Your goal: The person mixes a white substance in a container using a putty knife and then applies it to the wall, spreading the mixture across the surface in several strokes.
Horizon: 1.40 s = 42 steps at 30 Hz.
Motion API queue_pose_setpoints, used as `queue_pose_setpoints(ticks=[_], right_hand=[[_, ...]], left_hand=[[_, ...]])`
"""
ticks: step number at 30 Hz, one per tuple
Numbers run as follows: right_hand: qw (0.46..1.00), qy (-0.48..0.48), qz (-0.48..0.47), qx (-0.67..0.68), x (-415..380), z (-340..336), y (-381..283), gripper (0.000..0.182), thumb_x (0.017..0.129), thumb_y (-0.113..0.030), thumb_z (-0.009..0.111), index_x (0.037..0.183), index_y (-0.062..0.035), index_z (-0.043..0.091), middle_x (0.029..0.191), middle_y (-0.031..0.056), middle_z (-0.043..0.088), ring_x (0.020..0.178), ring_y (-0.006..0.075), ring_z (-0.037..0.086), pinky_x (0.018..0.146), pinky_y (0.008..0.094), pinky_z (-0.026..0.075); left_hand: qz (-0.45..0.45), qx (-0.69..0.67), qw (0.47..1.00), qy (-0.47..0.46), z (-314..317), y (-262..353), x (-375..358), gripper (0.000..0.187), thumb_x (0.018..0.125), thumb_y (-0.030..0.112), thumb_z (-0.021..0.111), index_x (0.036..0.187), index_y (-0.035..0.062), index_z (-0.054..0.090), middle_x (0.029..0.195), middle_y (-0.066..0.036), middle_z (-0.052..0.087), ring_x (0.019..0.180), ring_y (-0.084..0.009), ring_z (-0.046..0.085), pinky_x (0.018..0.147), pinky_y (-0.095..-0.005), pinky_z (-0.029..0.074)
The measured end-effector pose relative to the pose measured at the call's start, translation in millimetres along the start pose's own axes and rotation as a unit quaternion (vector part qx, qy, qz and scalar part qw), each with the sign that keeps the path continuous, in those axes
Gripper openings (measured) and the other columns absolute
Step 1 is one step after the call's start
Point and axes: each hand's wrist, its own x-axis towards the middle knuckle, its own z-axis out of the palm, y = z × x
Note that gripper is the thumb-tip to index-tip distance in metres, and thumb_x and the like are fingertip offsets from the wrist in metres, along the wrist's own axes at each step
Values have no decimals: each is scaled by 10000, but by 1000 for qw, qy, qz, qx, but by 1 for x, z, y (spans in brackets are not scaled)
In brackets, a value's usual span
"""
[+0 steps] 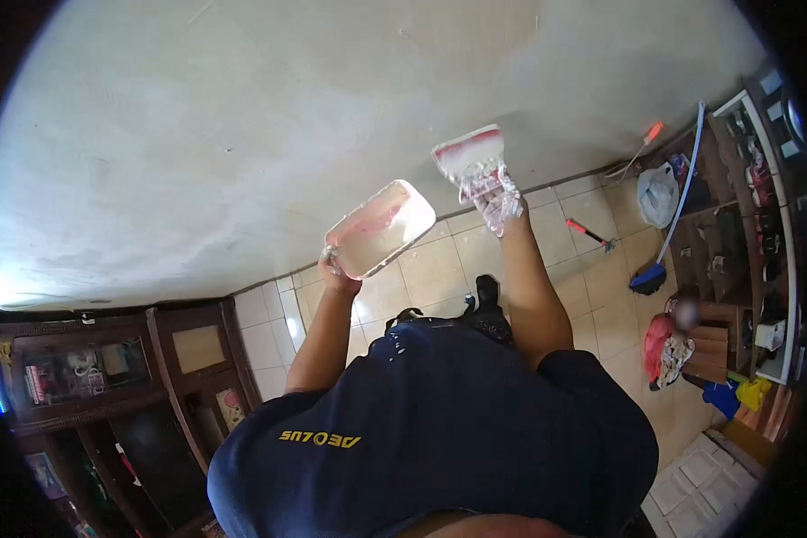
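Note:
My left hand [334,264] grips the lower left end of a shallow white plastic tub [416,215], tilted so its inside faces me. Smears of wet, pale paste and a reddish patch show in the tub. In my right hand [500,208], raised close to the wall, is a wide putty spreader [468,154] with a whitish blade and a red edge. Clumps of white putty stick to the spreader's lower part and cover my right fingers. Ahead of both hands rises the grey-white wall [269,108], patchy with smoothed areas.
On the tiled floor [430,273] lies a hammer [586,233] with a red-and-black handle. A blue broom [648,279], a plastic bag [658,194] and a shoe rack [762,215] stand right. A person in red [656,345] is low beside it. Dark wooden cabinets [81,394] line the left.

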Motion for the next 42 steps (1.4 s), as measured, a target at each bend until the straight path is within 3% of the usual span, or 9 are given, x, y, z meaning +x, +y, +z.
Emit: queue_pose_setpoints(ticks=[2,10,14,15,22,23,32,36,42], right_hand=[[991,-114,30,-65,-19,15,6,238,854,-283,600,1006,-101,575,983,64,619,900,214,601,676,341,515],[984,-157,11,-81,-43,32,-4,310,831,-152,607,1107,-37,522,1111,102,567,1041,253,551,901,428,459],[990,-107,6,-87,-52,24,3,293,848,-143,598,1109,-31,527,1046,78,603,995,241,580,876,390,480],[988,-91,-24,-124,-59,30,12,315,868,-257,583,1127,-89,520,978,55,619,816,190,606,543,312,488],[992,-45,19,-116,-76,42,18,234,877,-273,579,1055,-127,535,880,34,599,737,172,584,553,307,482],[984,-125,-4,-125,-66,29,11,267,878,-277,577,1091,-124,528,936,45,601,765,187,585,570,317,492],[988,-87,-117,-52,7,60,-26,362,849,-232,609,1166,-121,475,1118,64,546,955,227,544,684,361,490],[962,-208,-174,-5,21,129,-61,388,805,-168,661,1148,-121,486,1174,67,512,1004,244,530,736,377,506],[974,-25,-210,-80,62,156,-46,405,819,-164,650,1157,1,499,1149,118,545,1088,254,531,893,408,488]], left_hand=[[-2,-11,1000,9,2,3,-2,472,855,340,362,1195,42,496,1181,-106,547,1098,-265,519,938,-399,421],[16,-21,999,-36,15,11,-7,459,853,322,359,1199,56,500,1193,-100,540,1111,-251,510,956,-388,405],[28,-8,999,-38,31,20,-15,446,844,306,382,1193,56,505,1186,-95,544,1099,-244,518,937,-388,423],[31,-9,999,-37,34,21,-17,446,844,306,382,1193,56,505,1186,-95,544,1099,-244,518,937,-388,423],[32,-16,999,-37,31,22,-15,508,844,355,390,1233,40,476,1201,-116,533,1096,-275,517,948,-407,410],[40,-14,998,-43,32,23,-15,472,839,334,400,1209,54,487,1184,-113,538,1089,-265,520,936,-403,422],[30,-22,999,-6,32,21,-18,397,878,271,379,1190,57,499,1165,-96,553,1073,-252,536,916,-396,440],[17,-20,1000,1,39,26,-22,417,874,277,381,1206,52,494,1177,-102,553,1078,-253,538,923,-395,437],[14,-10,1000,-6,22,18,-16,463,847,317,389,1218,55,484,1205,-96,536,1111,-255,516,946,-402,416]])
